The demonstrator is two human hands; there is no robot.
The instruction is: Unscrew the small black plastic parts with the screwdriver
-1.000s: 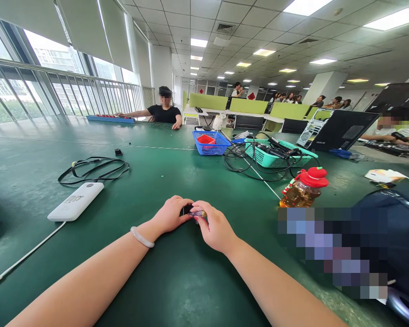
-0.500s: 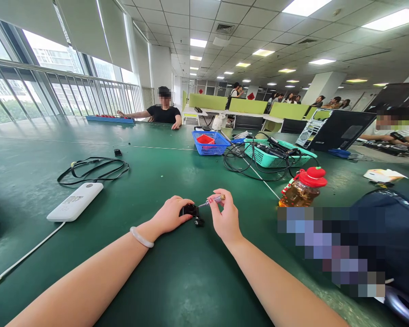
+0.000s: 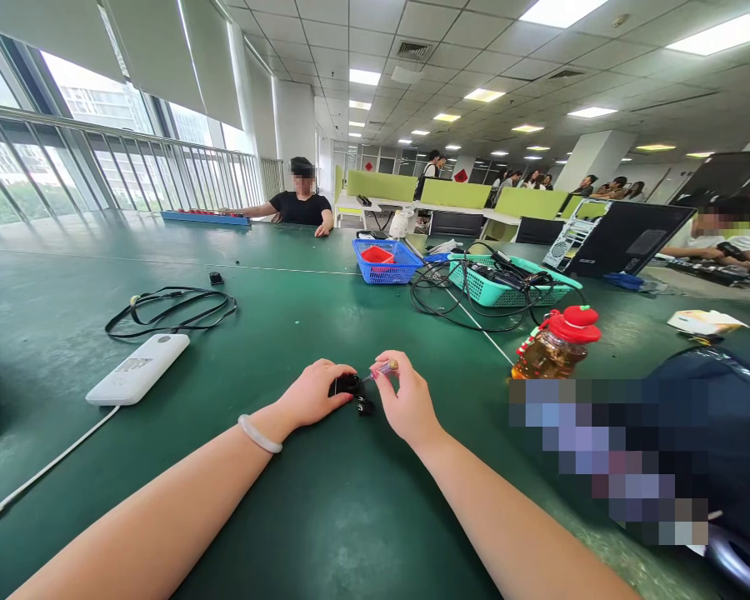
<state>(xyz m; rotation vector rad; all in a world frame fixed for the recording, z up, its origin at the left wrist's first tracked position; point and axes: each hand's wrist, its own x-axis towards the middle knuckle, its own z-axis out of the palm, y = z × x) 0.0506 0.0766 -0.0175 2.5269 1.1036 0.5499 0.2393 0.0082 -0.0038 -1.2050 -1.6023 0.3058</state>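
My left hand [image 3: 316, 393], with a pale bangle [image 3: 260, 434] at its wrist, is closed around a small glossy black object [image 3: 348, 384] on the green table; its exact kind is hard to make out. Between the fingers of my right hand [image 3: 407, 397] is a slim screwdriver [image 3: 384, 367] with a see-through handle. Its shaft slants down to the left, and the tip is at the black object's right side; whether it sits in a screw cannot be seen. A small shiny black piece [image 3: 365, 406] lies just below, close to my left fingertips.
Left on the green table [image 3: 275, 317] lie a white power bank [image 3: 138, 369] with its cable and a looped black cord [image 3: 172, 312]. Ahead are a blue basket [image 3: 387, 271] and a teal basket [image 3: 512, 292] of cables. A red-lidded bottle [image 3: 556, 342] stands right. A person [image 3: 300, 206] sits across.
My right hand has shifted slightly left, bringing the screwdriver closer to the black object. My left hand keeps its place. The person across has moved an arm a little.
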